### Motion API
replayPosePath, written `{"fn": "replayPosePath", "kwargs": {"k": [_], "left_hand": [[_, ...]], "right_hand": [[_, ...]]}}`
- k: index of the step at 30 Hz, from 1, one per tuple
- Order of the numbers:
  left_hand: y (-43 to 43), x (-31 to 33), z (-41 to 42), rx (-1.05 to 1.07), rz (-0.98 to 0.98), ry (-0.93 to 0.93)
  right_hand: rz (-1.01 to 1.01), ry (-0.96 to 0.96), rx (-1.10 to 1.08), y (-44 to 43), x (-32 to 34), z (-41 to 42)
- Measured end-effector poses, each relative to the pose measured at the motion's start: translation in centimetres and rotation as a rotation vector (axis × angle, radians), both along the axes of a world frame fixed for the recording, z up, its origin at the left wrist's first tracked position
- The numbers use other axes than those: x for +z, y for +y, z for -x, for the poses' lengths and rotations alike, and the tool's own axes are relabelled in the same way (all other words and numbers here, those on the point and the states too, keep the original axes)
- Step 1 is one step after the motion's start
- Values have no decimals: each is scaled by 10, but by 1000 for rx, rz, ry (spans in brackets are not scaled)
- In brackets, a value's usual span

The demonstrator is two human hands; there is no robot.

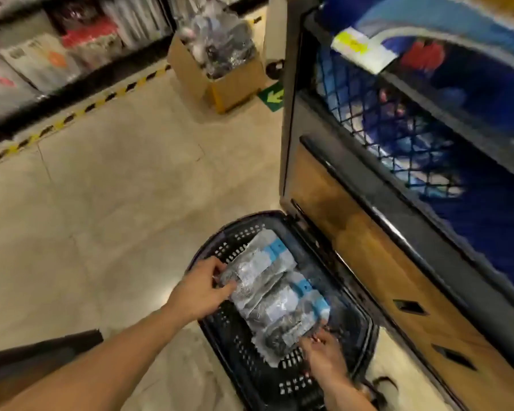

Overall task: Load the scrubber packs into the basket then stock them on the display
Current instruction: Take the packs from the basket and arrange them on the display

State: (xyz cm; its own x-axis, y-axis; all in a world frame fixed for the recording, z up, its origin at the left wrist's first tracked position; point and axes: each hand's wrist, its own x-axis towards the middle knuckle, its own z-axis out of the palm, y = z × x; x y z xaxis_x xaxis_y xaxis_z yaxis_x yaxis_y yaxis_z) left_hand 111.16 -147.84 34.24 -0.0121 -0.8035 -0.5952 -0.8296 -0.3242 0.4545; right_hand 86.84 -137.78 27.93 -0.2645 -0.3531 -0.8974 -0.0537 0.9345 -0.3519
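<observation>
A black plastic basket (220, 330) stands on the floor beside a display unit (368, 256). Several scrubber packs (276, 292), clear bags with silvery scrubbers and blue-and-white labels, lie in a row inside the basket. My left hand (202, 289) grips the far left end of the row, fingers curled on a pack. My right hand (324, 354) pinches the near end of the row at the closest pack. Both forearms reach down into the basket.
The display unit has a wooden lower panel and a black mesh bin (398, 120) with blue goods above. An open cardboard box (220, 72) of wrapped items sits on the tiled floor ahead. Shelves (42, 60) with a yellow-black floor stripe run along the left.
</observation>
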Motion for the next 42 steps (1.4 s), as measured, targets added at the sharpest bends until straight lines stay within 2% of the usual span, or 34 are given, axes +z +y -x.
{"fn": "replayPosePath", "kwargs": {"k": [4,7,10,14,18,21,25,30,34,35,38,40,42], "left_hand": [[-15,-110,-13,-129,-63,-29],[-17,-178,-11,-172,-60,-13],[-23,-235,-6,-171,-75,-6],[-38,-303,2,-153,4,-42],[-48,-332,11,-100,-16,-171],[-50,-337,17,-91,1,-257],[-49,-324,22,-81,2,-327],[-49,-300,17,-7,-109,-141],[-43,-272,10,120,-164,1],[-41,-260,7,147,-165,30],[-32,-213,-3,247,-167,132],[-26,-171,-9,346,-168,186],[-22,-118,-13,426,-163,266]], "right_hand": [[-149,-33,-211,25,-122,-14],[-210,-76,-408,30,-184,-22],[-231,-61,-495,30,-240,-23],[-277,-69,-588,28,-297,-17],[-299,-158,-628,31,-324,-7],[-300,-206,-632,33,-330,-5],[-270,-146,-600,36,-319,-11],[-209,-175,-416,39,-299,-13],[-165,-214,-465,30,-267,-14],[-122,-217,-478,27,-252,-15],[-55,-172,-317,12,-191,-19],[-30,-165,-278,6,-148,-22],[78,-188,-193,-3,-98,-27]]}}
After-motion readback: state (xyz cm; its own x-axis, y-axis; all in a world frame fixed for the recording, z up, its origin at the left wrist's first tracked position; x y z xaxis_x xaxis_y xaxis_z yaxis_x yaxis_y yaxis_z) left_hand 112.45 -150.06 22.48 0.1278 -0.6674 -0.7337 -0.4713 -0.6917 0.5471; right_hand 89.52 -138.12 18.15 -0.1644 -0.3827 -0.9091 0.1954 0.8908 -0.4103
